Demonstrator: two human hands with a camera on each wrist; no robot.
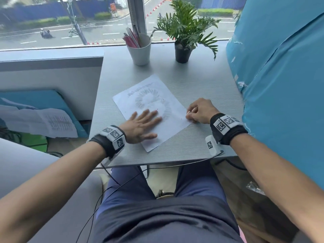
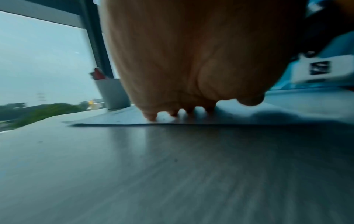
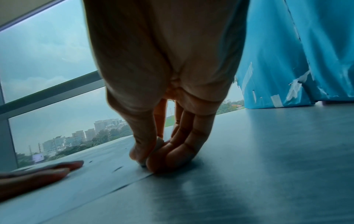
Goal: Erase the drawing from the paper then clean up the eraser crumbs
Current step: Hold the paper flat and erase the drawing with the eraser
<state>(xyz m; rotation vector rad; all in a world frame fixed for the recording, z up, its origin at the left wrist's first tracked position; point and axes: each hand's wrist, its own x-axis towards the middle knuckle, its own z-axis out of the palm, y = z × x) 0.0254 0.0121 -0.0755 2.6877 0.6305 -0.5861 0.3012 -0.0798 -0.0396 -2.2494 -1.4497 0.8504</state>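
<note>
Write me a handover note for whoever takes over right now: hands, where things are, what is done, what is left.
Left hand: flat, fingers spread, pressing the white sheet of paper onto the grey table.
Right hand: pinches a small white eraser at the sheet's right edge.
Done: little, if anything; the grey pencil drawing is still plainly visible.
Left: erase the drawing, then clear the crumbs; a few small dark specks already lie on the sheet.

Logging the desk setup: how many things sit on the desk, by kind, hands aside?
Paper: 1
Eraser, pinched in the right hand: 1
White cup of pens: 1
Potted plant: 1
Total: 4
</note>
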